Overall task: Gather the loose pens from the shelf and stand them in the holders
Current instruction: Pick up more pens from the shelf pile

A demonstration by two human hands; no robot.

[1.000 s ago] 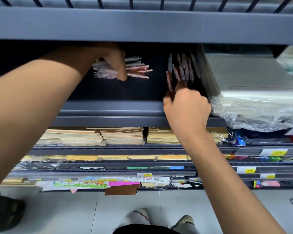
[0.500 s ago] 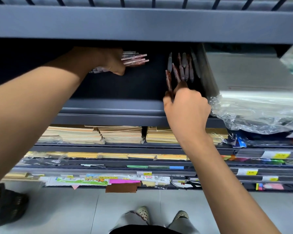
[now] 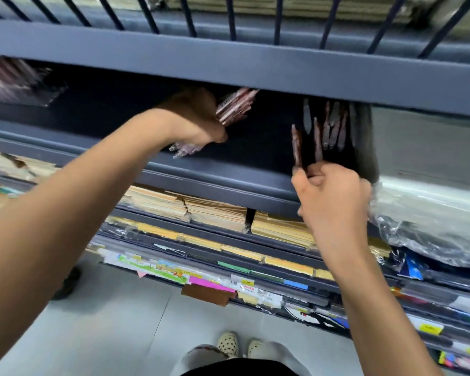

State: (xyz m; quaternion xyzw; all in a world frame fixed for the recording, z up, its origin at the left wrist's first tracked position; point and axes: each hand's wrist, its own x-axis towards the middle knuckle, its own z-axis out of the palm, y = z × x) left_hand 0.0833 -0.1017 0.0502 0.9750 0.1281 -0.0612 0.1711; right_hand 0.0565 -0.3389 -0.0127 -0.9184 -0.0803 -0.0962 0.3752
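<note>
the left hand [image 3: 198, 118] is closed round a bundle of pens [image 3: 235, 107], held up off the dark shelf [image 3: 228, 175], with tips poking out below the fist and the other ends fanning out above. the right hand [image 3: 334, 196] has its fingers curled at the shelf's front lip, thumb and forefinger pinching the near end of a brown pen [image 3: 296, 145]. more loose pens [image 3: 327, 128] lie splayed just behind it, close beside the plastic-wrapped stack [image 3: 423, 213] on the right. no holders are in view.

the step in hand looks like picking up the stragglers — gathering well along, standing not yet begun, i'd judge. best to draw that pen straight toward the lip rather than lever it up by its end, then sweep the others together with flat fingers so they line up before gripping. pass them into the left fist all pointing one way — a loose fan up top could shed a pen once the bundle is tipped upright.
</note>
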